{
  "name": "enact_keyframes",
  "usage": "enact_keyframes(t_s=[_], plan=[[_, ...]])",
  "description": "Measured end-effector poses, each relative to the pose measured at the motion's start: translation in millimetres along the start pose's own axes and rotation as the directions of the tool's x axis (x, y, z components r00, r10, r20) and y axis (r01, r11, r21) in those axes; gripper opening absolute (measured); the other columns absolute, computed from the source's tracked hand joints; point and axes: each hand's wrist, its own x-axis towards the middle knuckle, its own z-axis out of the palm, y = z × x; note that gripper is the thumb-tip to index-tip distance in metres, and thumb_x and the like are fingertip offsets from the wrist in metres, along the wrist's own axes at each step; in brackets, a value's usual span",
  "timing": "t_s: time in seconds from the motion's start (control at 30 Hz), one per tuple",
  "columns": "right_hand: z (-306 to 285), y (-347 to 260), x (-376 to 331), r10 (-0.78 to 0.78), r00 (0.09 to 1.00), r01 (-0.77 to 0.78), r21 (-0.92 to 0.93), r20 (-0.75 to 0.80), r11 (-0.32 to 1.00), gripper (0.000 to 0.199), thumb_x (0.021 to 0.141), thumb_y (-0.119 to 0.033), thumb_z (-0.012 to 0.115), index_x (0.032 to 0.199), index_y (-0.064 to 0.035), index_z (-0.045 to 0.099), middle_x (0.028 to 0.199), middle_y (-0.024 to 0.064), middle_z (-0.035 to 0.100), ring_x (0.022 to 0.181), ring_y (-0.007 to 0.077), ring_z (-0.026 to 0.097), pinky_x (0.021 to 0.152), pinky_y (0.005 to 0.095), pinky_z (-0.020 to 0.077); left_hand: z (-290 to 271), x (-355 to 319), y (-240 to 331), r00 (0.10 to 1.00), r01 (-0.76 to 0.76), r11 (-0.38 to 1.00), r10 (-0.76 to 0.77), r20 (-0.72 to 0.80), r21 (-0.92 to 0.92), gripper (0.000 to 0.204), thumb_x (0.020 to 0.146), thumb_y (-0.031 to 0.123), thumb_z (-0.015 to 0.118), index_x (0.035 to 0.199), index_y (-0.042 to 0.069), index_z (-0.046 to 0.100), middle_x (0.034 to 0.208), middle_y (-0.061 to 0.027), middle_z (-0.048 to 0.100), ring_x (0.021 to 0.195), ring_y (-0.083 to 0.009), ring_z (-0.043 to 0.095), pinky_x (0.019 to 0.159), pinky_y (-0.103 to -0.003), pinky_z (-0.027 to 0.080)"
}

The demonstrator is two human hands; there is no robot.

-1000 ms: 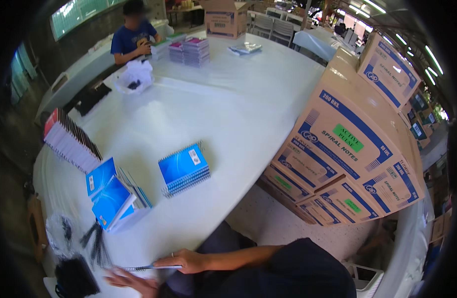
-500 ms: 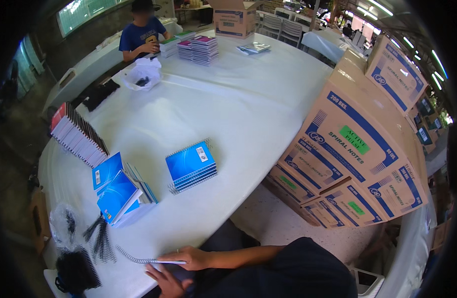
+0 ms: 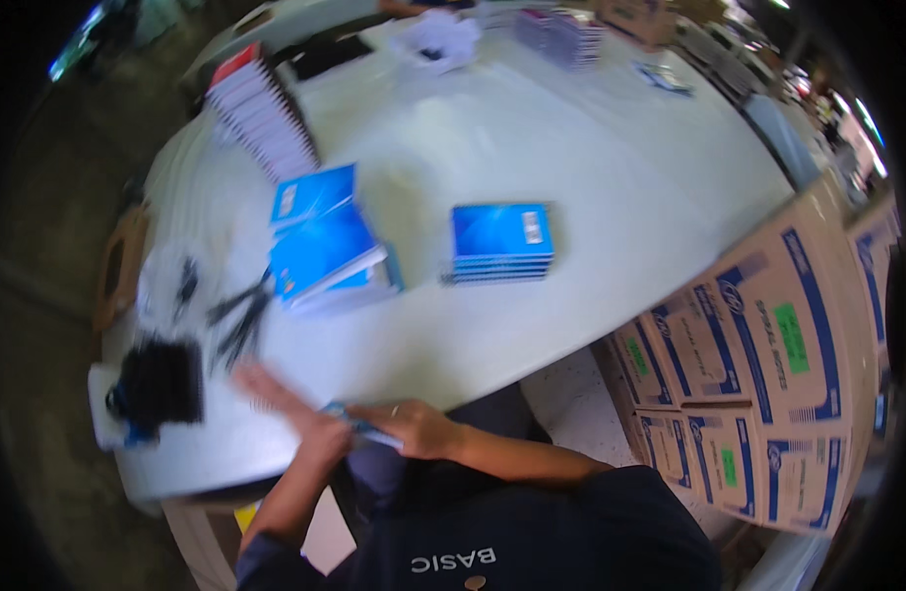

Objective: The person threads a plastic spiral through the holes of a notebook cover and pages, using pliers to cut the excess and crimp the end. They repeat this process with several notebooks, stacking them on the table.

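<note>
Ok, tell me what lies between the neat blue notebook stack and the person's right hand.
Head view: only bare white table lies between the blue notebook stack and the right hand.

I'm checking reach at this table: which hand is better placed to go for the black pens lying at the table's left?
Probably the left hand. It is stretched flat on the white table just below the black pens. The right hand sits farther off, holding a blue notebook at the near edge.

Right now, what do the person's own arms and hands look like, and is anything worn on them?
Both forearms are bare, coming out of a dark navy short-sleeved shirt. No gloves. The right hand has a thin pale ring on one finger. The left hand is motion-blurred, so any ring or watch there cannot be told.
</note>
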Motion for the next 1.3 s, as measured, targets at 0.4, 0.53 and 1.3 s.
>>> enact_keyframes(t_s=[0.4, 0.53, 1.3], plan=[[-18, -5, 17, 0.269, 0.961, -0.251, 0.209, -0.064, 0.945, 0.051, 0.068, 0.003, 0.062, 0.117, -0.0036, 0.056, 0.107, 0.016, 0.064, 0.096, 0.0321, 0.062, 0.082, 0.039, 0.0496, 19, -47, 23, 0.941, -0.181, 0.969, 0.22, 0.259, -0.165, 0.116, 0.072, 0.08, 0.043, 0.137, -0.013, 0.018, 0.139, -0.0388, 0.017, 0.129, -0.0582, 0.016, 0.104, -0.066, 0.008], [-20, 0, 18, 0.131, 0.987, -0.109, 0.208, -0.092, 0.972, 0.046, 0.072, -0.002, 0.062, 0.118, -0.0052, 0.056, 0.105, 0.0158, 0.064, 0.093, 0.0337, 0.063, 0.079, 0.0409, 0.0501, -3, 29, 31, 0.867, -0.495, 0.867, 0.497, -0.034, 0.053, 0.108, 0.079, 0.076, 0.035, 0.135, -0.015, 0.024, 0.14, -0.0408, 0.014, 0.129, -0.06, 0.012, 0.103, -0.067, 0.004], [-29, 1, 27, 0.525, 0.846, -0.424, 0.483, -0.091, 0.766, 0.02, 0.079, -0.003, 0.062, 0.096, -0.0013, 0.051, 0.081, 0.015, 0.062, 0.074, 0.0261, 0.064, 0.067, 0.0323, 0.0481, -24, 93, 53, 0.86, 0.003, 0.979, 0.102, 0.499, -0.205, 0.026, 0.069, 0.013, 0.074, 0.092, 0.013, 0.061, 0.09, 0.0014, 0.061, 0.088, -0.0183, 0.056, 0.079, -0.037, 0.033]])
